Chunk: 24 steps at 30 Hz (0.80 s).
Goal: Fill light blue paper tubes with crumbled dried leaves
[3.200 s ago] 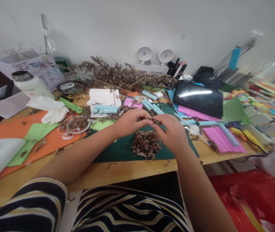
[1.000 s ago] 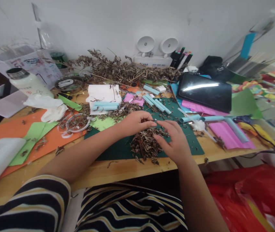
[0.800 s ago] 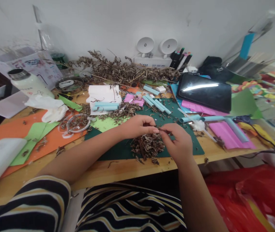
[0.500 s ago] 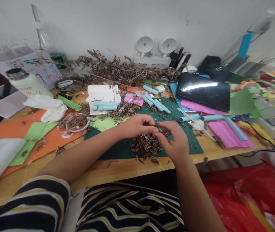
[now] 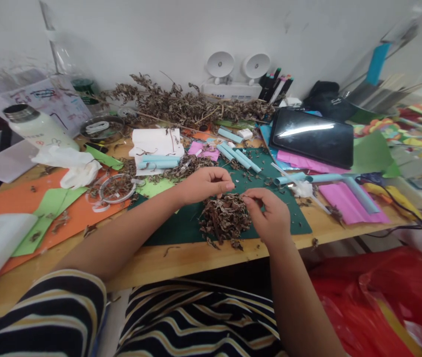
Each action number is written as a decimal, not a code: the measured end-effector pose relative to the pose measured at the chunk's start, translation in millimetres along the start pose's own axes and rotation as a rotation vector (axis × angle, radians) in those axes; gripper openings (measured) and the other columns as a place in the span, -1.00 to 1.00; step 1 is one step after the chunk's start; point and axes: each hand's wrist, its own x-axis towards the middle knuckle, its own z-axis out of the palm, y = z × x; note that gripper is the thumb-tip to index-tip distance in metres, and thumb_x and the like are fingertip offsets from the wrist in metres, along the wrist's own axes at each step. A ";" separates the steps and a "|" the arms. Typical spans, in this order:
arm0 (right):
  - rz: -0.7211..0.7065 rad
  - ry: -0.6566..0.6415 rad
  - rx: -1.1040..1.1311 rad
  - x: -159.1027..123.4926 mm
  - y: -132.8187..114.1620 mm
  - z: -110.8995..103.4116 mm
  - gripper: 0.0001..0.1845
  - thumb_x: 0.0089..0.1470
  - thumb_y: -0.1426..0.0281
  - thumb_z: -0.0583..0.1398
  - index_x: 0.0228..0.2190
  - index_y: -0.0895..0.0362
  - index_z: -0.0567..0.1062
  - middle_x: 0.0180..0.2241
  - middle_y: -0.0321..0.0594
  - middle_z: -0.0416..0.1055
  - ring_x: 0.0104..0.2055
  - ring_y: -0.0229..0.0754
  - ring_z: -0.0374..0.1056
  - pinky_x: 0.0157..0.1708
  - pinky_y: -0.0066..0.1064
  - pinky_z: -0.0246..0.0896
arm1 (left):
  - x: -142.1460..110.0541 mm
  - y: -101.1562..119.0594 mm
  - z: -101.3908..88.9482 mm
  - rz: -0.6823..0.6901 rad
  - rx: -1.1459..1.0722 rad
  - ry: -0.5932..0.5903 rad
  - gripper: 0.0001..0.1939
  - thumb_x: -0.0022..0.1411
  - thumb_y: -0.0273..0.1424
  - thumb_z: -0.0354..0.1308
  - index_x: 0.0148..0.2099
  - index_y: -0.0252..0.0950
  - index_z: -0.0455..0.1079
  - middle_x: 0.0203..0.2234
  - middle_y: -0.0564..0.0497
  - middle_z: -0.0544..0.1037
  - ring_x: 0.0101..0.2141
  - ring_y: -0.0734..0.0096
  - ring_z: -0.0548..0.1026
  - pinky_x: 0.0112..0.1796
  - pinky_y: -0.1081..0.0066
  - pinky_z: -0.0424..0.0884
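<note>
A heap of dried brown leaves (image 5: 225, 218) lies on the dark green mat (image 5: 174, 230) in front of me. Just above its far edge is my left hand (image 5: 207, 185), thumb pressed against curled fingers; whatever may be in that pinch is too small to make out. At the heap's right side my right hand (image 5: 269, 212) is also closed in a pinch, its fingertips close to the leaves. Anything between those fingertips is hidden. A small gap separates the two hands.
Dried stalks (image 5: 188, 106) lie along the wall. Pale blue paper tubes (image 5: 238, 157) and a black tablet (image 5: 313, 139) are beyond my hands. To the left stand an open bottle (image 5: 38, 126) and a round clear dish (image 5: 117, 188) of leaf bits. A red bag (image 5: 378, 297) is below right.
My hands were together at the fingertips over the heap and have moved apart. The left hand has shifted slightly up and away; the right stays nearly in place.
</note>
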 end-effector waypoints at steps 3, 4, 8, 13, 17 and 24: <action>0.016 -0.078 -0.078 -0.4 3.6 1.5 -0.91 -0.03 0.40 0.07 -0.46 0.10 0.38 -0.47 -0.25 0.37 -0.41 -0.25 0.28 -0.39 -0.39 0.21 | 1.2 -2.3 -0.8 -0.028 0.008 0.044 -0.78 0.05 -0.28 0.04 -0.38 -0.37 0.28 -0.61 0.12 0.29 -0.59 0.65 0.24 -0.54 0.57 0.17; -0.003 -0.119 -0.101 -0.3 4.6 2.0 -0.89 -0.04 0.41 0.06 -0.44 0.11 0.39 -0.45 -0.22 0.37 -0.36 -0.22 0.28 -0.35 -0.36 0.21 | 1.6 -3.0 -0.6 -0.036 0.021 0.047 -0.78 0.05 -0.29 0.03 -0.34 -0.37 0.29 -0.60 0.11 0.30 -0.59 0.64 0.25 -0.53 0.56 0.18; -0.005 -0.152 -0.093 1.0 5.7 1.8 -0.73 -0.01 0.43 0.02 -0.21 0.11 0.36 -0.30 -0.14 0.34 -0.22 -0.16 0.25 -0.24 -0.28 0.20 | 2.0 -3.4 1.7 -0.027 0.187 0.061 -0.79 0.06 -0.31 0.02 -0.33 -0.36 0.33 -0.56 0.09 0.35 -0.54 0.61 0.28 -0.48 0.55 0.21; -0.111 -0.128 -0.124 4.4 2.4 -1.7 -0.64 -0.04 0.34 0.08 -0.13 0.09 0.30 -0.20 -0.11 0.32 -0.15 -0.14 0.22 -0.19 -0.26 0.19 | 1.1 2.0 3.5 0.127 0.508 -0.049 -0.80 0.08 -0.32 0.00 -0.45 -0.35 0.34 -0.56 0.08 0.36 -0.49 0.57 0.30 -0.42 0.56 0.19; -0.240 -0.039 -0.152 5.2 0.8 -2.0 -0.85 -0.03 0.39 0.08 -0.36 0.10 0.41 -0.40 -0.20 0.40 -0.32 -0.23 0.29 -0.31 -0.36 0.24 | -0.7 8.3 6.1 0.195 0.586 -0.136 -0.75 0.15 -0.34 -0.10 -0.43 -0.35 0.33 -0.53 0.05 0.38 -0.46 0.55 0.32 -0.40 0.56 0.19; -0.205 0.070 -0.174 -1.0 5.5 -5.7 -0.90 -0.02 0.43 0.05 -0.46 0.10 0.38 -0.48 -0.23 0.40 -0.39 -0.24 0.30 -0.38 -0.36 0.23 | -2.4 12.2 6.7 0.158 0.539 -0.023 -0.80 0.10 -0.39 -0.08 -0.50 -0.35 0.26 -0.59 0.08 0.31 -0.51 0.56 0.27 -0.44 0.55 0.17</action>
